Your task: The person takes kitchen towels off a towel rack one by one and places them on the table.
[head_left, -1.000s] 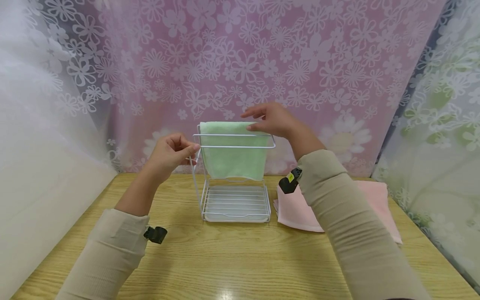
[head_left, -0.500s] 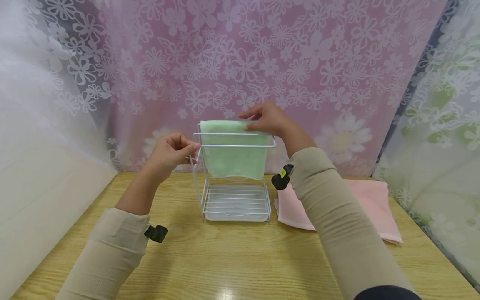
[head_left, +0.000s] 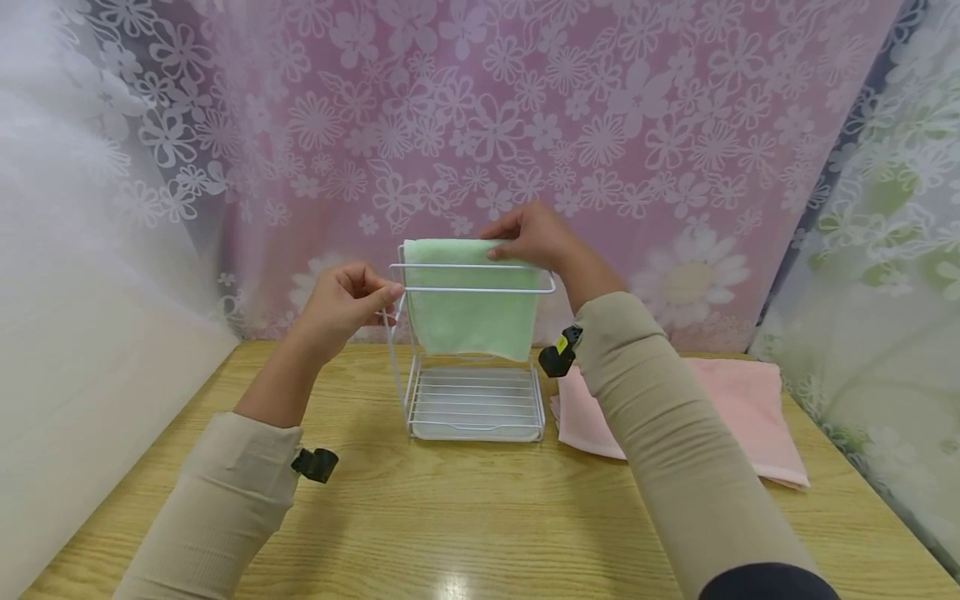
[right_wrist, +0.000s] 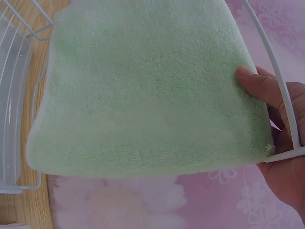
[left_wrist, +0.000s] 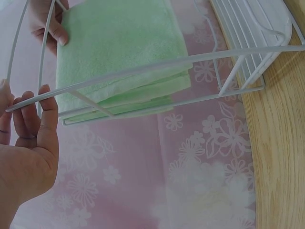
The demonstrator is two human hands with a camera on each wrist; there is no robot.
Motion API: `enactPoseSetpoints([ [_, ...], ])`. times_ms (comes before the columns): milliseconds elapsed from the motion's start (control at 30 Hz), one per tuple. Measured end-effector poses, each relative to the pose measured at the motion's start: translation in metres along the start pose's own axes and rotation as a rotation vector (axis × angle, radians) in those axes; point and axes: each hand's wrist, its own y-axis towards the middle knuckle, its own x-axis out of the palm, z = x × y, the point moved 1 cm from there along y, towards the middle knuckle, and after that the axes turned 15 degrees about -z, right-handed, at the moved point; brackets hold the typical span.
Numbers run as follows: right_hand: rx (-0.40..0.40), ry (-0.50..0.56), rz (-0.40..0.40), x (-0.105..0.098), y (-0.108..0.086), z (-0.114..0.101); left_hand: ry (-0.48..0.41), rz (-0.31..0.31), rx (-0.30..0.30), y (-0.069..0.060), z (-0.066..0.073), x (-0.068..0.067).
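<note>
A folded light green towel hangs over the rear bar of a white wire rack. My left hand pinches the upper left corner of the rack; the left wrist view shows its thumb and fingers around the bar. At the towel's top right edge, my right hand holds the cloth, thumb on the front face and fingers behind it. The right wrist view shows the thumb pressed on the towel, with the fingers mostly hidden. Layered folds of the towel show in the left wrist view.
A pale slatted tray forms the rack's base on the wooden table. To the right lies a folded pink towel, partly hidden by the right forearm. A pink flowered curtain hangs close behind, with pale sheets at both sides.
My right hand has shifted slightly left along the towel's top, and its raised fingers have come down behind the cloth. The left hand stays on the rack's corner.
</note>
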Motion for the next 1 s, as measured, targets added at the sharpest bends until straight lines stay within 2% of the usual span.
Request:
enactPoseSetpoints([
  [200,0.037,-0.051,0.075,-0.001,-0.001,-0.001,0.008,0.007,0.024,0.000,0.001,0.001],
  [367,0.059,-0.030,0.144,-0.003,-0.003,-0.003,0.015,0.010,0.033,0.000,0.002,0.002],
  [567,0.019,0.006,0.214,-0.008,-0.012,-0.007,0.024,0.010,0.034,-0.001,0.002,0.002],
  [767,-0.021,0.043,0.231,-0.012,-0.020,-0.009,0.033,0.009,0.028,-0.001,0.002,0.002],
  [1000,-0.003,0.076,0.232,-0.015,-0.027,-0.011,0.030,0.011,0.028,-0.002,0.003,0.002],
])
